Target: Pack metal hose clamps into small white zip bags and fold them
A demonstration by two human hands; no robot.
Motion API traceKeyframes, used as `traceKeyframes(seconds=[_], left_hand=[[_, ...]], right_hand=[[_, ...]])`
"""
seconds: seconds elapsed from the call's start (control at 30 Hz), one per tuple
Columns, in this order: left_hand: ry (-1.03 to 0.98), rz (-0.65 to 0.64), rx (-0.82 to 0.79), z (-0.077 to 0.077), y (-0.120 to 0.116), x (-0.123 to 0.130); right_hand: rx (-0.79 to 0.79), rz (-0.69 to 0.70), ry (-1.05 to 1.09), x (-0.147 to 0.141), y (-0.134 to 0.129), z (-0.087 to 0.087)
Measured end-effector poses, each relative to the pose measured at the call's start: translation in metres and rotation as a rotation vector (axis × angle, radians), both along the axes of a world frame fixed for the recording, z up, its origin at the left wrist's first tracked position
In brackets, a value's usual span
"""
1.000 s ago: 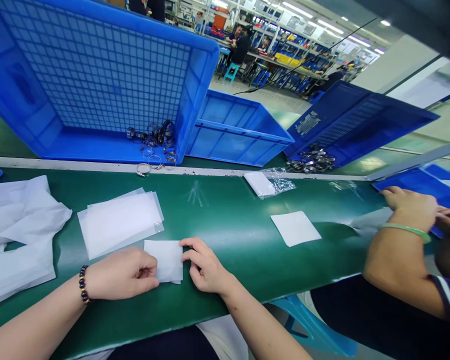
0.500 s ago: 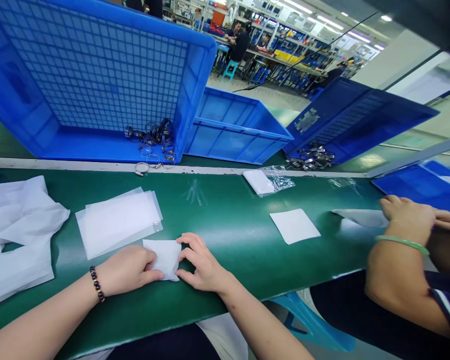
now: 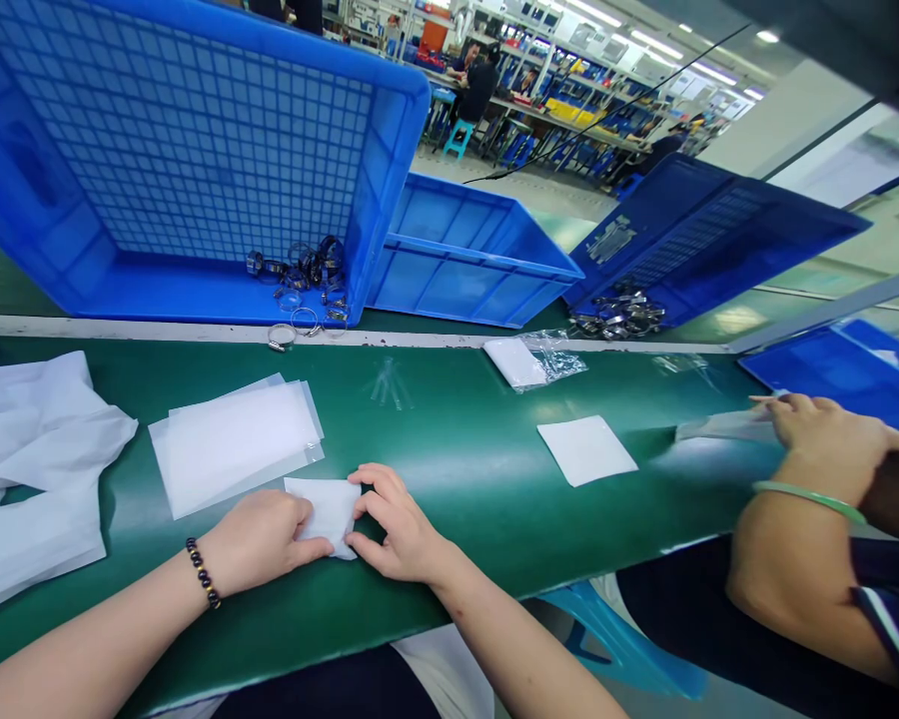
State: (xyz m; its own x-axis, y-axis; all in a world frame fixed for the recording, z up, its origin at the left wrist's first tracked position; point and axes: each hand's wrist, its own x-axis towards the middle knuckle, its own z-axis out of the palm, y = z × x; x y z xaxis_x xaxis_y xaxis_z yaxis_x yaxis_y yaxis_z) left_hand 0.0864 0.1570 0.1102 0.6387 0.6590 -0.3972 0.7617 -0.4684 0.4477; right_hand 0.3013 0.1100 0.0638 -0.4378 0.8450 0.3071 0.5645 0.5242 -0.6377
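Observation:
A small white packet (image 3: 333, 511), soft and folded, lies on the green tabletop (image 3: 435, 439) between my hands. My left hand (image 3: 264, 539) grips its left side, thumb along the near edge and curled fingers on top. At the packet's right edge, my right hand (image 3: 391, 527) pinches with thumb and fingers. What the packet contains is hidden. Just beyond my left hand lies a stack of flat white translucent bags (image 3: 236, 439). Farther left, larger white sheets or bags (image 3: 37, 459) are heaped loosely.
A tipped blue crate (image 3: 232, 150) holds metal hose clamps (image 3: 311, 265). Behind stand a blue bin (image 3: 471, 280) and another tilted crate (image 3: 719, 230) with clamps. A white square sheet (image 3: 588, 449) and a clear bag (image 3: 528, 361) lie right. A co-worker's hand (image 3: 824, 429) handles a bag.
My right fingers have shifted slightly left, in over the packet's right edge. The packet stays in place. The co-worker's bag has moved a little.

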Motion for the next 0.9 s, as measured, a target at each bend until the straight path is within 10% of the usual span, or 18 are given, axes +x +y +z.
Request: traceKeyframes(seconds=[0.9], left_hand=[[-0.006, 0.100, -0.009, 0.0011, -0.0034, 0.0080]], right_hand=[[-0.024, -0.014, 0.048, -0.0067, 0.0020, 0.0033]])
